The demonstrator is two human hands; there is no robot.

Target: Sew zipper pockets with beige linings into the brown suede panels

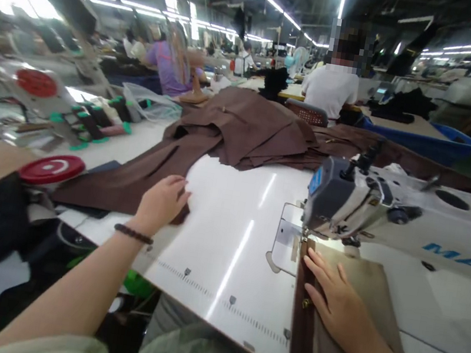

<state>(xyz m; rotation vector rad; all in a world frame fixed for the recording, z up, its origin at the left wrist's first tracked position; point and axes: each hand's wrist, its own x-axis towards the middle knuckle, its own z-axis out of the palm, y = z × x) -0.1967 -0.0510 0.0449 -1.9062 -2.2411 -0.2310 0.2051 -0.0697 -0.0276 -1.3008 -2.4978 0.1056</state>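
My right hand lies flat with fingers spread on a dark brown zipper strip and the olive-brown fabric piece beside it. A small brass-coloured zipper pull shows by its thumb. The strip's far end reaches under the presser foot of the white-and-grey sewing machine. My left hand is over the near end of a brown fabric panel. Its fingers are loosely bent, their tips above the white table; no held thing shows in them.
A heap of brown fabric panels covers the back of the white table. Thread cones and a round red-topped object are at left. A blue bin stands behind the machine. Other people sit farther off.
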